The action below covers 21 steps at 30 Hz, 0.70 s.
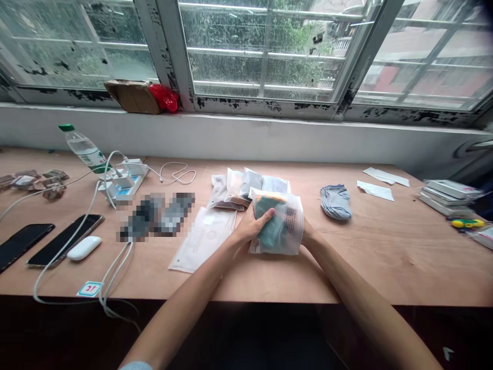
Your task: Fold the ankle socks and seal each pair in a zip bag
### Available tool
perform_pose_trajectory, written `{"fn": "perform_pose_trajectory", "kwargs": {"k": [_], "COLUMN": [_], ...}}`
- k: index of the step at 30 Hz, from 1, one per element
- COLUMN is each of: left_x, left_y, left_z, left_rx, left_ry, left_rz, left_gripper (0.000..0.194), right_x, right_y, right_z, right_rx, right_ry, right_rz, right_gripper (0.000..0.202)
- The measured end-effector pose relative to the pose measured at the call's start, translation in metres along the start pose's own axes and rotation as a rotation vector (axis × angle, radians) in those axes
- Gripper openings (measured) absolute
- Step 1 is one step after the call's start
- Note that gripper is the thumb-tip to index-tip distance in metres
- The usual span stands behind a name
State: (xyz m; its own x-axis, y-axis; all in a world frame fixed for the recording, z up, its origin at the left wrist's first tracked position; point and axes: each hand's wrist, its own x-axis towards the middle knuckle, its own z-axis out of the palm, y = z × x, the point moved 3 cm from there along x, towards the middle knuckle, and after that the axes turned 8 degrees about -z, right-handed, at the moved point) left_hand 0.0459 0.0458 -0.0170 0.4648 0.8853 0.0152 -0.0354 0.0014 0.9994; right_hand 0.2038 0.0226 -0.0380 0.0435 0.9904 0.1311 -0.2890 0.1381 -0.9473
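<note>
A frosted plastic bag (290, 226) with folded green and orange cloth inside is held up over the middle of the wooden table. My left hand (254, 223) grips its left side, the thumb lying across the front. At the bag's right edge is my right hand (306, 234), its fingers hidden behind the bag. Just behind stands a row of similar filled bags (252, 182). A flat frosted bag (206, 239) lies to the left, near my left forearm. Folded grey-blue cloth (336, 202) rests on the table to the right.
Phones (65, 240), a white case (83, 248), cables and a power strip (129, 180) occupy the left, with a leaning bottle (84, 149) behind. White paper strips (375, 190) lie back right. Stacked boxes (449, 197) and a yellow-green tool (468, 223) are far right.
</note>
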Motion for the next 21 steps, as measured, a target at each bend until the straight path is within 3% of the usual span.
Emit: {"fn": "perform_pose_trajectory", "kwargs": {"k": [4,8,12,16,19,21], "left_x": [-0.004,-0.006,-0.004,-0.003,-0.001,0.003], "left_y": [0.002,0.003,0.0,-0.005,-0.006,-0.006], "left_z": [0.006,0.009,0.008,0.006,0.0,-0.008], "left_rx": [0.009,0.038,0.033,0.032,0.004,-0.016], "left_ry": [-0.062,-0.101,-0.151,-0.192,-0.152,-0.038], "left_rz": [-0.038,-0.026,-0.003,-0.022,-0.024,-0.016], "left_gripper": [0.07,0.078,0.075,0.07,0.07,0.07], "right_x": [0.004,0.004,0.001,0.001,0.004,0.007], "right_y": [0.009,0.011,0.01,-0.001,-0.014,-0.022], "right_z": [-0.015,-0.013,-0.008,-0.003,0.0,-0.002], "right_rx": [-0.036,-0.089,-0.197,-0.159,-0.117,-0.125], "right_ry": [0.118,0.126,0.137,0.104,-0.034,0.002], "right_rz": [0.006,-0.017,-0.058,-0.061,-0.028,-0.053], "right_gripper": [0.03,0.029,0.032,0.037,0.041,0.039]}}
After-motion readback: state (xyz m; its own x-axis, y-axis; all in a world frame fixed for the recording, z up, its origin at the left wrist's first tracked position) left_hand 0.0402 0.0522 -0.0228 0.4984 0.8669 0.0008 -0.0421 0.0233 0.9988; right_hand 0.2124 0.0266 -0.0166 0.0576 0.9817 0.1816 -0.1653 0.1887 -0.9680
